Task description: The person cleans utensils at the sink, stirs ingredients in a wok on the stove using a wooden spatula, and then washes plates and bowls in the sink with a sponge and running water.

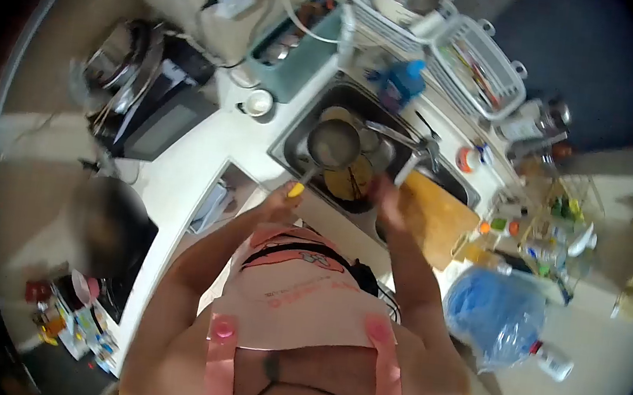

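Note:
A small round pan (pixel 335 144) with a handle is over the left sink basin (pixel 287 147). My left hand (pixel 281 203) is closed around its handle, and a yellow handle part (pixel 297 190) shows at the fingers. Beneath the pan sit a yellowish round dish (pixel 341 186) and other dishes, partly hidden. Dark, thin utensils (pixel 354 182) lie across that dish. At the basin's right side is my right hand (pixel 385 196), smeared by motion, so its fingers do not show clearly. The faucet (pixel 390 133) reaches over the basin from the right.
A wooden cutting board (pixel 431 218) covers part of the right basin. Behind the sink stand a blue bottle (pixel 403 82) and a white basket (pixel 479 68) of utensils. A cup (pixel 258 103) and green bin (pixel 292 66) are left; a blue plastic bag (pixel 494 315) is right.

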Tool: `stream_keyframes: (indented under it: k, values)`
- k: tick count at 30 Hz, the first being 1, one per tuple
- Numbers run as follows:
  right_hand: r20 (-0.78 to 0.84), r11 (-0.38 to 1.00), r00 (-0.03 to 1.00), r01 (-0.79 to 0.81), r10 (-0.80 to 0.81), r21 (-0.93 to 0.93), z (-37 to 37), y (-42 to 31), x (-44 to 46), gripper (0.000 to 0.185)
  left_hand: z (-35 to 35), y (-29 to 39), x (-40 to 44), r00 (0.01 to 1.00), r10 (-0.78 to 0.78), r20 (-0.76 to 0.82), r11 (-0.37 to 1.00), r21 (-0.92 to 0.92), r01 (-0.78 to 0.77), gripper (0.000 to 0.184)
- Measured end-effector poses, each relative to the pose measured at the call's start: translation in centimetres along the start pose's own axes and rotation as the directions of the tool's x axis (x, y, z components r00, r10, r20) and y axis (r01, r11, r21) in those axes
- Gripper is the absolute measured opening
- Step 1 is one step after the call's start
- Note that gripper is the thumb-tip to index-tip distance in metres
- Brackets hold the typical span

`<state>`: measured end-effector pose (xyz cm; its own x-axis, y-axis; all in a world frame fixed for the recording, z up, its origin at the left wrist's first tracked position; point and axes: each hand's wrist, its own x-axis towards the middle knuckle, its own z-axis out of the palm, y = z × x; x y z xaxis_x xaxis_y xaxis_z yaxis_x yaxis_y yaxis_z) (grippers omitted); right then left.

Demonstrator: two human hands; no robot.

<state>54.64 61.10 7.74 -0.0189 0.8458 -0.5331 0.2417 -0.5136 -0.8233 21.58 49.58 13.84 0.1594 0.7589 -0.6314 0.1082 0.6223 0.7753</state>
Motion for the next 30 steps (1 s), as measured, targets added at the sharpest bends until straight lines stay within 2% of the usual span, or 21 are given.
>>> stream_keyframes:
  k: [1,2,4,5,7,8,11,12,14,17,19,20,23,24,27,29,30]
  values:
    - [0.192,0.972,0.981,0.028,0.018,-0.233,2.9,-0.7,-1.1,0.041,-0.2,-0.2,-1.1,0.999,0.024,-0.024,0.999,0.030,-0.023,0.031]
    - [0.292,0.995,0.955,-0.025,0.053,-0.096,5.8,-3.2,-4.1,0.041,-0.4,-1.6,-1.7,0.985,0.162,-0.053,0.979,0.136,-0.154,0.029]
    - [0.483,0.968,0.868,-0.211,0.120,0.139,11.6,-8.4,-10.3,0.043,-0.7,-1.1,-4.3,0.944,0.328,-0.045,0.929,0.194,-0.314,0.033]
    - [0.506,0.978,0.858,-0.174,0.091,0.119,13.4,-9.1,-11.3,0.043,-0.8,-0.3,-5.9,0.914,0.404,-0.043,0.894,0.227,-0.385,0.034]
    - [0.556,0.991,0.831,-0.100,0.036,0.085,17.0,-10.8,-13.3,0.043,-0.9,1.6,-9.7,0.914,0.390,-0.113,0.911,0.195,-0.365,0.040]
    - [0.533,0.995,0.845,0.087,-0.043,-0.057,18.0,-14.4,-15.7,0.038,-1.4,2.0,-11.1,0.936,0.327,-0.134,0.936,0.180,-0.301,0.042]
    - [0.588,0.980,0.795,0.198,-0.147,-0.024,21.4,-18.2,-19.2,0.034,-2.5,7.3,-19.0,0.972,0.087,-0.217,0.996,0.027,-0.084,0.045]
    - [0.608,0.989,0.781,0.126,-0.145,0.075,23.2,-17.7,-19.6,0.032,-3.1,5.3,-19.4,0.962,0.156,-0.223,0.987,-0.008,-0.162,0.054]
    - [0.682,0.985,0.711,0.119,-0.171,0.124,25.9,-18.0,-21.4,0.032,-3.5,1.1,-20.6,0.768,0.458,-0.447,0.889,0.206,-0.410,0.059]
    - [0.759,0.989,0.634,0.095,-0.149,0.115,30.8,-18.5,-23.9,0.030,-5.9,3.8,-30.3,0.809,0.296,-0.508,0.954,0.107,-0.282,0.063]
    - [0.826,0.991,0.549,0.115,-0.125,0.074,34.1,-19.6,-27.0,0.032,-7.4,2.0,-34.6,0.858,0.145,-0.494,0.940,-0.203,-0.276,0.060]
    - [0.831,0.985,0.530,0.132,-0.168,0.115,36.4,-19.0,-28.2,0.025,-7.9,-1.8,-35.0,0.768,0.285,-0.574,0.909,-0.093,-0.407,0.053]
    - [0.855,0.983,0.513,0.180,-0.082,-0.014,42.8,-20.3,-32.5,0.029,-9.3,-8.7,-39.1,0.608,0.299,-0.735,0.793,-0.163,-0.587,0.048]
    - [0.869,0.981,0.490,0.191,-0.072,-0.027,45.1,-20.3,-33.3,0.030,-9.5,-11.3,-39.3,0.495,0.259,-0.830,0.691,-0.199,-0.694,0.040]
    - [0.910,0.994,0.415,0.108,-0.016,-0.031,52.4,-20.5,-36.5,0.031,-11.2,-20.6,-43.3,0.456,0.181,-0.871,0.901,-0.039,-0.432,0.035]
    - [0.925,0.981,0.379,0.189,-0.027,-0.048,57.0,-20.7,-38.4,0.025,-11.6,-24.5,-47.0,0.470,-0.061,-0.880,0.995,-0.090,-0.039,0.039]
    - [0.933,0.974,0.358,0.221,-0.046,-0.037,59.4,-20.0,-38.5,0.023,-11.5,-27.7,-47.9,0.473,-0.092,-0.876,0.995,-0.092,0.023,0.042]
